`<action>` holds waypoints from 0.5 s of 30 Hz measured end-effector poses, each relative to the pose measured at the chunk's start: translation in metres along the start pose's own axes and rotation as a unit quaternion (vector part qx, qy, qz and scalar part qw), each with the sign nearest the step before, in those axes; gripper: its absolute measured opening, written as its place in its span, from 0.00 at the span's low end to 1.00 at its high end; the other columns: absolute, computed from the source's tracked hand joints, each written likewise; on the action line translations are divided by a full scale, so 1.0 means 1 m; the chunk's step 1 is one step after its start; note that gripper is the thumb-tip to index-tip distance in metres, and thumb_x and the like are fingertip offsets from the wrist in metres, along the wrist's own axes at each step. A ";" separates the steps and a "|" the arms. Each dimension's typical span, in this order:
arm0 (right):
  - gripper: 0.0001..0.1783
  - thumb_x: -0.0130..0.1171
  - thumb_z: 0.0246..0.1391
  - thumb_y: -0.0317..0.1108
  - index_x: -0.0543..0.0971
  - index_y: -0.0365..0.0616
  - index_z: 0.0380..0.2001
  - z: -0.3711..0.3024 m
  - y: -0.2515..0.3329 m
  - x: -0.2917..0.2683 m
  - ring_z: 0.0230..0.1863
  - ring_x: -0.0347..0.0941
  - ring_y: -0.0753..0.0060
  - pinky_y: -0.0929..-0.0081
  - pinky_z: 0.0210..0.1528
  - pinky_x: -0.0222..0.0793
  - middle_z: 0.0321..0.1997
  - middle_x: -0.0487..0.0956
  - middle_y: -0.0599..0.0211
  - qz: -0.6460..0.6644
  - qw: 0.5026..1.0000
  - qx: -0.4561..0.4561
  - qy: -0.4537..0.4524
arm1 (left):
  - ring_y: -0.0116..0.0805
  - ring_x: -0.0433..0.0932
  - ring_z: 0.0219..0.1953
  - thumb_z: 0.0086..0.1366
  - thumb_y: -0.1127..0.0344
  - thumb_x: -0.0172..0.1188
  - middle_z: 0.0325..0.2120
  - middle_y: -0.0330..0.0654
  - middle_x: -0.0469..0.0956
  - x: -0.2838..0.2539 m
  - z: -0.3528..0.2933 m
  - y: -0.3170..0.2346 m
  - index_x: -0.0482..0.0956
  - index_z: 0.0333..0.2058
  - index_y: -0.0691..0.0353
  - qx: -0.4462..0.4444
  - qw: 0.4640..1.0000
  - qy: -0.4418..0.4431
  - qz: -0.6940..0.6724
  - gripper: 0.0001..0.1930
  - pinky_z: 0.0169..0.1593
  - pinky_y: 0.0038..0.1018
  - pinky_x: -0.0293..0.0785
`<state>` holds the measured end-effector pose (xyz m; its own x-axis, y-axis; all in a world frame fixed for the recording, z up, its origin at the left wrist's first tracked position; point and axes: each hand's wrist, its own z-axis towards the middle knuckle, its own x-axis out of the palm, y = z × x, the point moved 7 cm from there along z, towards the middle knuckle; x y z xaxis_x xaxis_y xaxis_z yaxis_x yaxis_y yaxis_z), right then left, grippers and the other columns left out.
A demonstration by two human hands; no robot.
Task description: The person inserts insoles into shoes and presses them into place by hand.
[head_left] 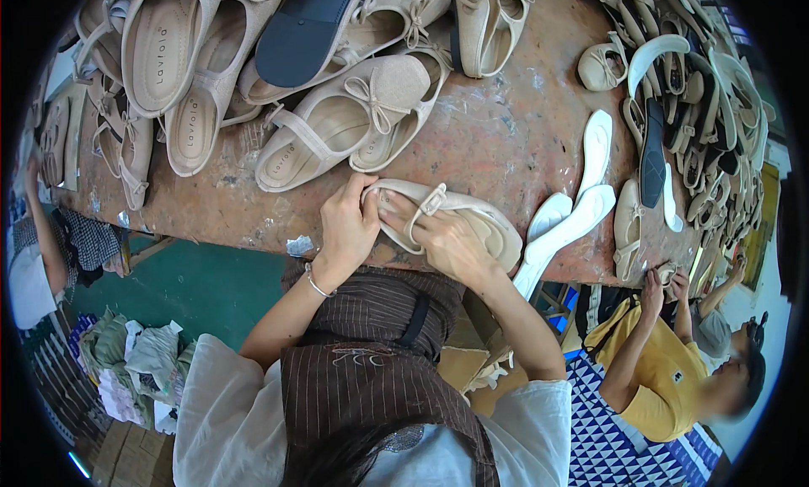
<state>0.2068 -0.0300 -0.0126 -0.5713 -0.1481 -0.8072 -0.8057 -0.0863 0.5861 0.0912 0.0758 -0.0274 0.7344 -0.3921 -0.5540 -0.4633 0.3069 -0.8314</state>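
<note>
"So, what might go wrong?"

"The shoe (484, 222) is at the table's (506, 141) near edge, so a loose grip could let it drop; a hard tug by the right hand (458, 245) could strain the strap (433, 200)."

"And where is it, hand-wise?"

"Between both, at that near edge: left hand (347, 226) pinched on its left end, right fingers tucked inside by the strap; whether they grip, I can't tell. Then white insoles (577, 211) on the table's right, more shoes (403, 81) toward its far side."

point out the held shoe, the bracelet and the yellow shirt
Held shoe (490, 231), head view: on the inner sole.
Bracelet (317, 288), head view: on the silvery band.
Yellow shirt (656, 377), head view: on the body, below the sleeve.
</note>
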 end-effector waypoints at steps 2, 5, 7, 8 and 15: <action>0.37 0.57 0.45 0.23 0.75 0.50 0.63 0.000 0.001 -0.001 0.49 0.80 0.57 0.62 0.53 0.76 0.60 0.79 0.60 -0.012 1.000 0.016 0.009 | 0.45 0.78 0.20 0.64 0.76 0.57 0.22 0.53 0.78 0.001 0.003 0.001 0.79 0.39 0.67 -0.009 1.000 0.014 0.005 0.06 0.27 0.38 0.70; 0.31 0.58 0.45 0.25 0.79 0.47 0.58 -0.005 0.012 -0.008 0.48 0.80 0.56 0.63 0.55 0.75 0.52 0.82 0.59 -0.016 0.998 0.025 -0.049 | 0.53 0.80 0.27 0.63 0.75 0.57 0.24 0.55 0.79 0.003 0.004 0.004 0.78 0.38 0.65 -0.026 0.998 0.049 0.017 0.05 0.32 0.42 0.74; 0.27 0.58 0.45 0.25 0.82 0.42 0.52 -0.015 0.015 -0.017 0.52 0.78 0.56 0.62 0.61 0.71 0.51 0.82 0.56 -0.078 0.989 0.084 -0.094 | 0.57 0.81 0.29 0.63 0.75 0.57 0.24 0.57 0.80 0.004 0.004 0.004 0.77 0.39 0.65 -0.025 0.997 0.067 0.020 0.06 0.34 0.45 0.75; 0.24 0.58 0.44 0.25 0.83 0.39 0.49 -0.020 0.014 -0.021 0.53 0.78 0.56 0.61 0.63 0.68 0.50 0.83 0.55 -0.103 0.980 0.127 -0.113 | 0.57 0.81 0.29 0.63 0.75 0.57 0.24 0.57 0.80 0.003 0.005 0.003 0.77 0.38 0.65 -0.020 0.997 0.066 0.023 0.06 0.34 0.45 0.75; 0.16 0.58 0.44 0.23 0.85 0.38 0.39 -0.043 0.003 -0.037 0.58 0.75 0.54 0.47 0.72 0.55 0.50 0.83 0.51 -0.099 0.950 0.225 -0.191 | 0.61 0.81 0.28 0.63 0.74 0.57 0.23 0.59 0.79 0.003 -0.004 -0.007 0.74 0.37 0.66 -0.030 0.992 0.114 0.038 0.05 0.34 0.49 0.75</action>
<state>0.2325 -0.0674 0.0216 -0.3471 0.2022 -0.9158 -0.8401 0.3669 0.3994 0.0945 0.0695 -0.0236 0.5681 -0.5578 -0.6050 -0.5470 0.2933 -0.7841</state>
